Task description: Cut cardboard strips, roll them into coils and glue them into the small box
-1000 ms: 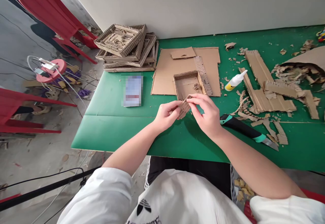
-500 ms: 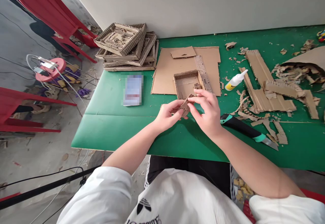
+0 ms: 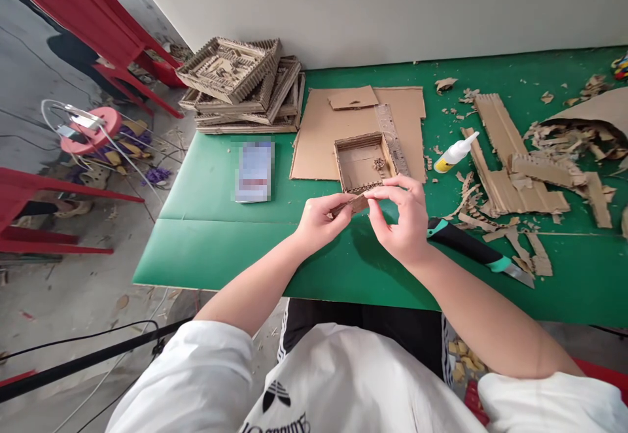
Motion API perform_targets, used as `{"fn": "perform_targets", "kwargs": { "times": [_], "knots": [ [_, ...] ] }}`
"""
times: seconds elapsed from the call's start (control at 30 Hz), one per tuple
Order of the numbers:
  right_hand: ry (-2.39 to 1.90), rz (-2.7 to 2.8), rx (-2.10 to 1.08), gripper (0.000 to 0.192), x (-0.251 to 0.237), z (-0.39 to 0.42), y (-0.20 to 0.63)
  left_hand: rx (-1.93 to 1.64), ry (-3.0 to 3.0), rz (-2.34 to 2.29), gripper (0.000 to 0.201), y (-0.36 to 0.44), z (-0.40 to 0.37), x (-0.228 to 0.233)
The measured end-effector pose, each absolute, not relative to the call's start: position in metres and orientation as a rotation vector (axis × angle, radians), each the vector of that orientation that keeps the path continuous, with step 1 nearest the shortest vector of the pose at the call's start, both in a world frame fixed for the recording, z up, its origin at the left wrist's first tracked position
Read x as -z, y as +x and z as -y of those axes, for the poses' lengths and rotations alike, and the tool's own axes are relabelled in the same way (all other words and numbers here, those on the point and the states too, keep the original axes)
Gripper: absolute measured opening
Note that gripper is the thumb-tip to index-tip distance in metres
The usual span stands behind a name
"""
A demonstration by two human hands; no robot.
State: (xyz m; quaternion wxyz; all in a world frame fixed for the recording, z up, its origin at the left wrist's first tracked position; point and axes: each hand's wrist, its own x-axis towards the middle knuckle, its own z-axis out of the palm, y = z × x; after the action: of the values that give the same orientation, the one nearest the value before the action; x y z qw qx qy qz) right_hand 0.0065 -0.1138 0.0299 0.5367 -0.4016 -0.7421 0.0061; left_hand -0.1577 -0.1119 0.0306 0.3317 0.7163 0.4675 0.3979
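Note:
Both my hands hold one small corrugated cardboard piece [image 3: 354, 203] above the green table [image 3: 220, 237]. My left hand [image 3: 320, 222] pinches its left end, and my right hand [image 3: 400, 214] grips its right end with thumb and fingers. Just beyond the hands lies a shallow cardboard tray [image 3: 364, 161] with a small curled scrap inside, resting on a flat cardboard sheet [image 3: 318, 132]. A clear ruler [image 3: 391, 133] lies along the tray's right side.
A utility knife [image 3: 478, 255] with teal trim lies right of my right hand. A glue bottle [image 3: 455, 153] lies beyond it, among cardboard strips and scraps [image 3: 520, 171]. Finished cardboard trays [image 3: 240, 86] are stacked at the back left. A blurred booklet [image 3: 254, 171] lies nearby. Red chairs [image 3: 59, 197] stand left.
The cardboard piece has been turned from a steep tilt to nearly flat between my hands. Both hands stay above the same part of the table.

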Motion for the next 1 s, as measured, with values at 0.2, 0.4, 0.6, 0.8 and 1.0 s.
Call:
{"fn": "perform_targets", "kwargs": {
  "times": [0.2,0.4,0.6,0.8,1.0],
  "knots": [
    [-0.927,1.769,-0.01,0.03,-0.0305,0.1133,0.0075,-1.059,1.949,-1.231,0.028,-0.1573,0.1125,-0.0314],
    [-0.912,1.752,-0.048,0.03,-0.0296,0.1144,0.0077,-1.088,1.986,-1.252,0.028,-0.1569,0.1124,-0.0299],
    [-0.959,1.753,-0.17,0.026,-0.0257,0.1172,0.0079,-1.139,2.105,-1.26,0.027,-0.1555,0.1124,-0.0258],
    [-0.926,1.749,-0.225,0.03,-0.0266,0.1184,0.0072,-1.193,2.212,-1.252,0.027,-0.154,0.1135,-0.0249],
    [-0.914,1.729,-0.289,0.028,-0.0281,0.1185,0.0065,-1.191,2.237,-1.284,0.026,-0.1542,0.1129,-0.0235]
  ]
}}
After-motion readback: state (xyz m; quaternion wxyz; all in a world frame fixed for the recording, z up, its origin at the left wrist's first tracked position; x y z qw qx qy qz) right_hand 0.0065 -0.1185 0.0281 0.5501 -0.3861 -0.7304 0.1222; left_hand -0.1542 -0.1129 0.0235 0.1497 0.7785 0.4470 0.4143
